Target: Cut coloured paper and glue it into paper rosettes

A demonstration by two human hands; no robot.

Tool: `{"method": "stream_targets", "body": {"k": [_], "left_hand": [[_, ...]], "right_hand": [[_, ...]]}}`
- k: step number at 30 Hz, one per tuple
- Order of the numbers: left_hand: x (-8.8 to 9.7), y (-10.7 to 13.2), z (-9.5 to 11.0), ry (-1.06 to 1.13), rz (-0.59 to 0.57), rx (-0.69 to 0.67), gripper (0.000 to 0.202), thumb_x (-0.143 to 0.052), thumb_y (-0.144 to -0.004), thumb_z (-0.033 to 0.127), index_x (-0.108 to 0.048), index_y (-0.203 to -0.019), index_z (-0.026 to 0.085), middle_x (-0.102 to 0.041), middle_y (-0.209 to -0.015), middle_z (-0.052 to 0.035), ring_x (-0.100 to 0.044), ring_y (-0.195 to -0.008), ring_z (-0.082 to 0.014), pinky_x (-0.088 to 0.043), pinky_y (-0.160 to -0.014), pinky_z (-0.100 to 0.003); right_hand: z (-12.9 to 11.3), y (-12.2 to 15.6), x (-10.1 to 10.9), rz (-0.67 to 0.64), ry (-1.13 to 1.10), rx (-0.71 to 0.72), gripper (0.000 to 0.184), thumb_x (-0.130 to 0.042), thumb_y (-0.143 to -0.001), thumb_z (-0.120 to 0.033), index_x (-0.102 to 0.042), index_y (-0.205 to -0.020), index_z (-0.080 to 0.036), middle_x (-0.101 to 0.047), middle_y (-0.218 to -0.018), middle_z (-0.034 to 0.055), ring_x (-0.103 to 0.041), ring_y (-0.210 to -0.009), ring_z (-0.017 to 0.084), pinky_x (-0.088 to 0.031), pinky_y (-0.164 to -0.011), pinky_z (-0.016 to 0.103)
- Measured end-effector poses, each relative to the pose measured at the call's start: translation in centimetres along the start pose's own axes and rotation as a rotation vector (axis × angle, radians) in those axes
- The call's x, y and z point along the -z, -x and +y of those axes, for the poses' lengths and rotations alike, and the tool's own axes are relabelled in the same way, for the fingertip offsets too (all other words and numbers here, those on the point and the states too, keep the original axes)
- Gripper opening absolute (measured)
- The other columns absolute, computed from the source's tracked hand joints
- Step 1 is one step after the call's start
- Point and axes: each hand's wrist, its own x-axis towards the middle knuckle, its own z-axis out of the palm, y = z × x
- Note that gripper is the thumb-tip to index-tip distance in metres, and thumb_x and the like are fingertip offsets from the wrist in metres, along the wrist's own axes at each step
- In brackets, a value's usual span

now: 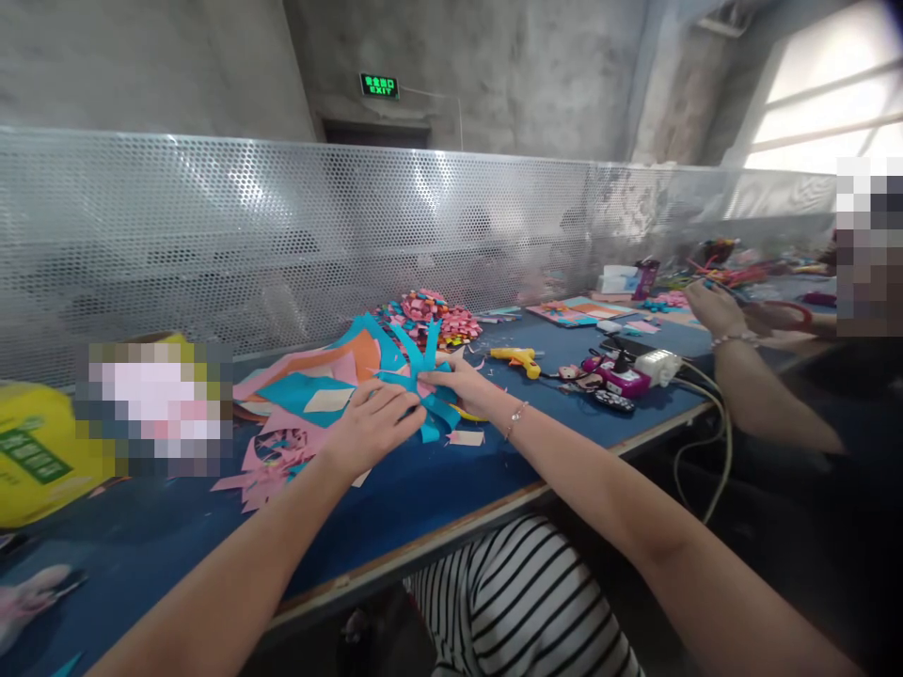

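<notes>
A blue star-like piece made of paper or felt strips (423,352) stands up over the near part of the table, its strips fanning outward. My right hand (462,384) pinches it near the centre from the right, thumb in front. From the left, my left hand (373,421) closes over its lower left strips; the fingertips are partly hidden. Behind and left of my hands lie loose blue, orange and pink sheets (282,384), with a cream rectangle (327,401) on top. Pink cut scraps (275,461) spread below them. A small cream tag (467,438) lies under my right hand.
A yellow glue gun (518,361) lies right, near a purple device (625,376) and a white power strip (659,367) with cables. Behind stands a heap of colourful pieces (430,315) before a perforated metal screen (296,226). A yellow bag (49,451) sits left. A co-worker's hand (716,308) holds scissors.
</notes>
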Motion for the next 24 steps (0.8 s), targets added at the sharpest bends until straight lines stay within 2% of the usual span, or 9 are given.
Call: {"method": "stream_targets", "body": {"k": [8,15,18,24], "left_hand": [[-0.23,0.02,-0.03,-0.011,-0.001,0.007,0.019,-0.051,-0.081,0.008,-0.060,-0.075,0.023,-0.066,-0.075,0.0036,-0.056,-0.076,-0.0115,-0.035,-0.078,-0.029],[-0.38,0.01,-0.05,0.022,-0.019,0.037,0.024,-0.047,-0.082,0.007,-0.061,-0.075,0.025,-0.066,-0.075,0.0031,-0.057,-0.076,-0.0111,-0.035,-0.077,-0.029],[-0.34,0.07,-0.09,0.059,-0.025,0.065,0.023,-0.048,-0.082,0.007,-0.061,-0.076,0.025,-0.067,-0.076,0.0024,-0.057,-0.078,-0.0116,-0.035,-0.077,-0.029],[-0.24,0.09,-0.19,0.002,-0.050,0.052,0.021,-0.050,-0.081,0.007,-0.060,-0.073,0.024,-0.066,-0.075,0.0034,-0.057,-0.076,-0.0119,-0.034,-0.077,-0.029]], "right_hand": [[-0.07,0.01,-0.05,0.034,0.019,0.096,0.033,-0.077,-0.052,-0.036,-0.052,-0.058,-0.017,-0.049,-0.054,-0.0058,-0.040,-0.049,0.005,-0.030,-0.046,0.020],[0.00,-0.04,-0.13,0.088,0.071,0.076,0.036,-0.077,-0.051,-0.043,-0.054,-0.062,-0.018,-0.047,-0.052,-0.0062,-0.035,-0.045,0.005,-0.026,-0.042,0.020],[0.16,-0.12,0.07,0.072,0.045,0.060,0.036,-0.078,-0.050,-0.041,-0.056,-0.065,-0.017,-0.050,-0.054,-0.0061,-0.038,-0.046,0.005,-0.030,-0.044,0.020],[0.49,-0.12,0.14,-0.005,-0.008,-0.071,0.037,-0.082,-0.044,-0.032,-0.057,-0.067,-0.015,-0.058,-0.060,-0.0035,-0.051,-0.055,0.008,-0.042,-0.055,0.023]]}}
